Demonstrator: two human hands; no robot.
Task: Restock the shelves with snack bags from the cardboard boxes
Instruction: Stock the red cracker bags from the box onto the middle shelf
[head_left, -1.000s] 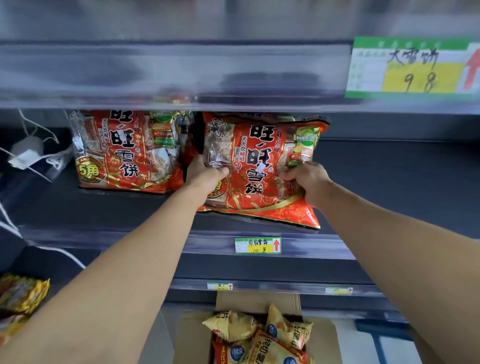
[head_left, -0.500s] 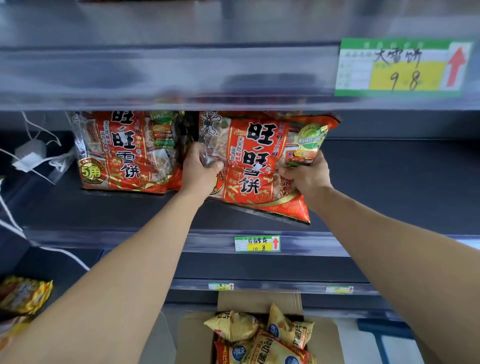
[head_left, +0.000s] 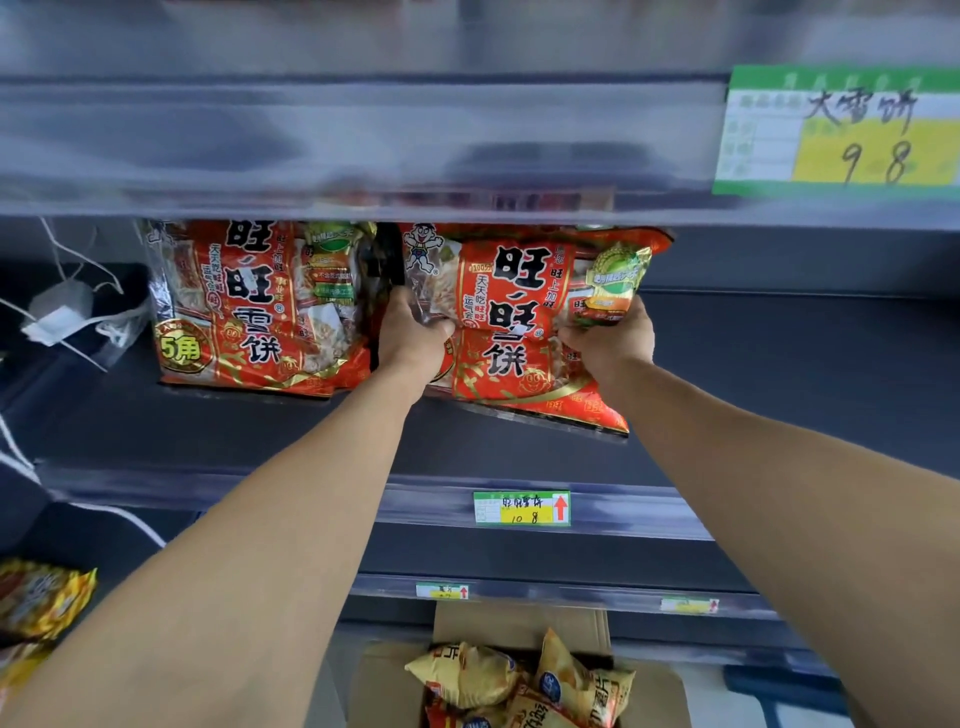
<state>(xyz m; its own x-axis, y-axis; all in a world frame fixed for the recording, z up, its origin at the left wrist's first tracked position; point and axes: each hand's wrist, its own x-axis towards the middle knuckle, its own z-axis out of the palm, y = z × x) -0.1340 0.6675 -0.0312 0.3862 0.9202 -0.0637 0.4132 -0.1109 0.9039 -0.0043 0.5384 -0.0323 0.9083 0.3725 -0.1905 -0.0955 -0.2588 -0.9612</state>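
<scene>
The red snack bag (head_left: 514, 322) is gripped by its sides between left hand (head_left: 413, 338) and right hand (head_left: 608, 340), long axis upright, base tipped toward them over the shelf (head_left: 779, 395).

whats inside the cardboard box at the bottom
Several yellow snack bags lie piled in the cardboard box. Whatever lies under them is covered, and the box's near end is out of frame.

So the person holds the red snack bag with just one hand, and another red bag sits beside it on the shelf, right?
No: the head view shows the left hand and the right hand both gripping the red snack bag. Another red bag does sit beside it on the shelf.
</scene>
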